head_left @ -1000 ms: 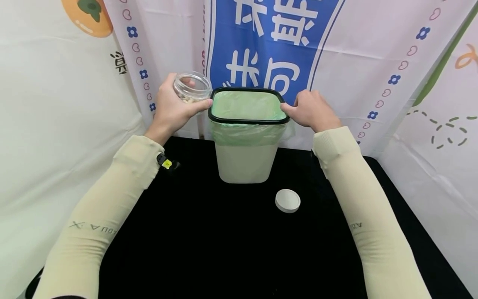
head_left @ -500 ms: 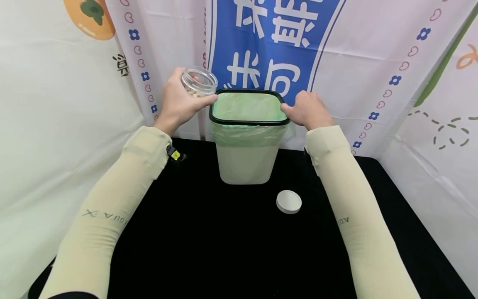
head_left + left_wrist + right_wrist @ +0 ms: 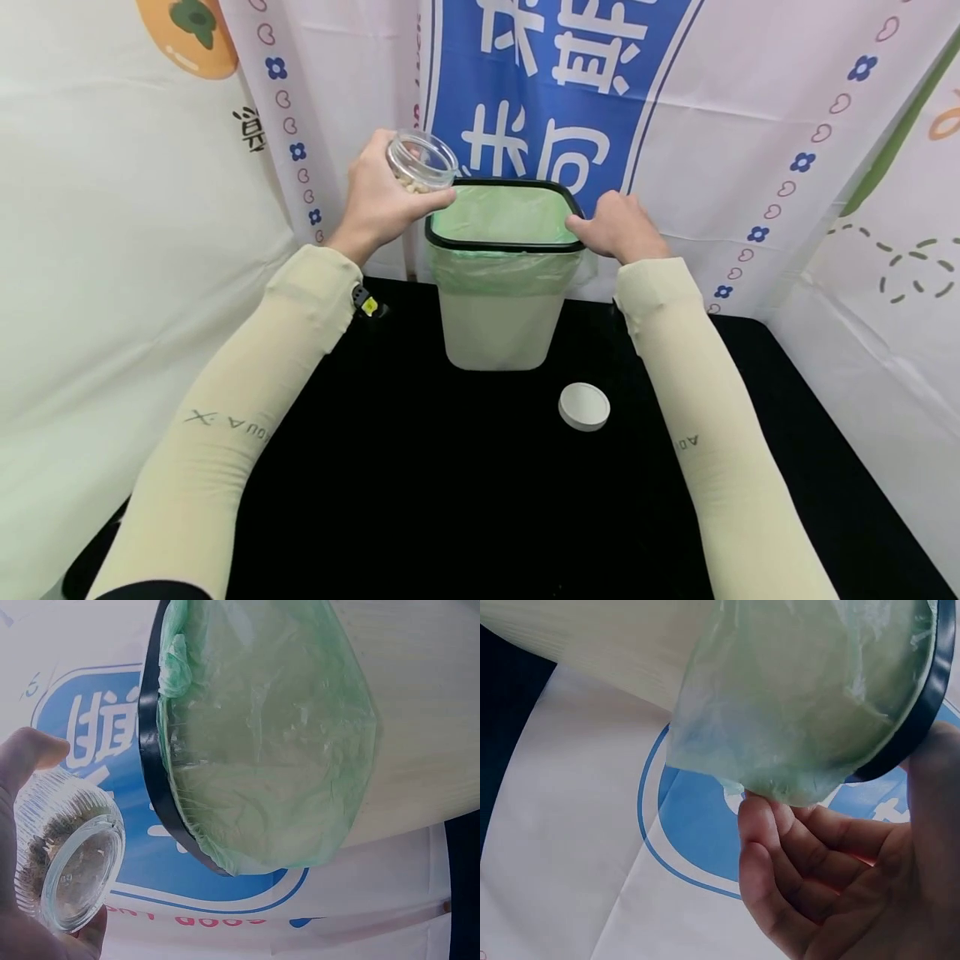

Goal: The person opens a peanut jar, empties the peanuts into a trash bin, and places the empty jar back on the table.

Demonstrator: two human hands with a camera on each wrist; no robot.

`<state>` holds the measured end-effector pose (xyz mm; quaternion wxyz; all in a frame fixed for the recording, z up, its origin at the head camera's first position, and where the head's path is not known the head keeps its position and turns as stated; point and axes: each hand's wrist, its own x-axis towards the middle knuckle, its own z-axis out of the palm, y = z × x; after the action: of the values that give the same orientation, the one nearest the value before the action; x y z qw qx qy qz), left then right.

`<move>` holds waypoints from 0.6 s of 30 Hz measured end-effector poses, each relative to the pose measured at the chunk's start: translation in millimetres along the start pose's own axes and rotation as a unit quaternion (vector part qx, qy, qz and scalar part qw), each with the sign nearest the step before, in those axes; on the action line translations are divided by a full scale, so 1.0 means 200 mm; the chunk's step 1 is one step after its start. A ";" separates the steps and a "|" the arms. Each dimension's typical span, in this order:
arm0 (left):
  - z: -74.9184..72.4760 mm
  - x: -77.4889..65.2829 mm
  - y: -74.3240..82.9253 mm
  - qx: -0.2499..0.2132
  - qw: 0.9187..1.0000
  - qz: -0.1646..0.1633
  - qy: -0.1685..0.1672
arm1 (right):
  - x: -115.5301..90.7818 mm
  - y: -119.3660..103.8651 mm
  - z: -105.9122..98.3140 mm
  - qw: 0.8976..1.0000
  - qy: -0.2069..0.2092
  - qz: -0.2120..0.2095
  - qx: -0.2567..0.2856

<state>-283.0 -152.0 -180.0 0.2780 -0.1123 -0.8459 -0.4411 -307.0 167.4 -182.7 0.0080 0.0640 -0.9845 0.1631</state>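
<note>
A clear glass jar [image 3: 423, 160] is in my left hand [image 3: 382, 200], its open mouth slightly tilted towards the bin. Small pale pieces lie in the jar; the left wrist view shows its ribbed side and round glass base [image 3: 84, 874]. Both hand and jar are at the upper left corner of a light trash bin [image 3: 498, 329], above the rim. A green bag [image 3: 502, 275] lines the bin and folds down outside, under a black rim ring [image 3: 501, 247]. My right hand [image 3: 621, 229] grips the bin's right rim, thumb on top, curled fingers [image 3: 769, 832] against the bag from outside.
A round white lid [image 3: 584, 406] lies on the black tabletop [image 3: 420, 483], in front and to the right of the bin. Behind the bin hangs a printed cloth [image 3: 697, 142] with a blue panel. White cloth [image 3: 135, 208] hangs at the left side too.
My left hand has carried the jar right and slightly up, closer over the bin's left rim. The right hand keeps its grip on the rim; bin and lid stay put.
</note>
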 end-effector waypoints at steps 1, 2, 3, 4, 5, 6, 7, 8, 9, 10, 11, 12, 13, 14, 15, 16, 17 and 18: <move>0.00 0.00 0.00 -0.001 1.000 0.001 0.000 | 0.00 0.00 0.00 1.000 0.000 0.001 0.001; 0.01 0.00 0.00 -0.001 1.000 0.003 0.001 | 0.00 0.00 0.00 1.000 -0.002 0.002 0.002; 0.01 0.01 0.00 -0.002 1.000 0.004 0.001 | 0.00 0.00 0.00 1.000 -0.004 0.004 0.004; 0.01 0.01 0.00 -0.002 1.000 0.003 0.000 | 0.00 0.00 0.00 1.000 -0.006 0.006 0.005; 0.02 0.01 0.00 0.000 1.000 0.004 -0.001 | 0.01 0.00 0.00 1.000 -0.007 0.007 0.006; 0.02 0.01 0.00 0.000 1.000 0.005 -0.001 | 0.01 0.01 0.00 1.000 -0.007 0.007 0.006; 0.02 0.01 0.00 0.000 1.000 0.007 -0.002 | 0.01 0.01 0.00 1.000 -0.008 0.008 0.007; 0.03 0.01 0.00 0.001 1.000 0.008 -0.004 | 0.01 0.01 0.01 1.000 -0.010 0.008 0.010; 0.03 0.01 0.00 0.003 1.000 0.007 -0.005 | 0.01 0.01 0.01 1.000 -0.009 0.007 0.012; 0.03 0.01 0.00 0.004 1.000 0.007 -0.007 | 0.02 0.01 0.01 1.000 -0.008 0.006 0.014; 0.03 0.01 0.00 0.006 1.000 0.007 -0.008 | 0.02 0.01 0.02 1.000 -0.008 0.005 0.018; 0.03 0.01 0.00 0.006 1.000 0.007 -0.009 | 0.02 0.01 0.02 1.000 -0.010 0.003 0.021; 0.03 0.01 0.01 0.009 1.000 0.008 -0.010 | 0.03 0.01 0.02 1.000 -0.012 0.002 0.025; 0.04 0.01 0.01 0.010 1.000 0.009 -0.011 | 0.03 0.01 0.03 0.999 -0.014 0.001 0.030; 0.04 0.01 0.01 0.012 1.000 0.009 -0.013 | 0.04 0.02 0.03 0.999 -0.015 0.000 0.034; 0.04 0.01 0.01 0.013 1.000 0.010 -0.014 | 0.04 0.02 0.04 0.999 -0.017 0.000 0.037; 0.04 0.01 0.01 0.014 1.000 0.010 -0.015 | 0.05 0.02 0.04 0.999 -0.020 0.000 0.041; 0.04 0.02 0.01 0.016 1.000 0.012 -0.016 | 0.05 0.02 0.05 0.999 -0.021 -0.001 0.043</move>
<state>-287.8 -144.4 -180.2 0.2716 -0.1245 -0.8557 -0.4226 -317.4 166.9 -192.1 -0.0153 0.0685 -0.9764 0.2044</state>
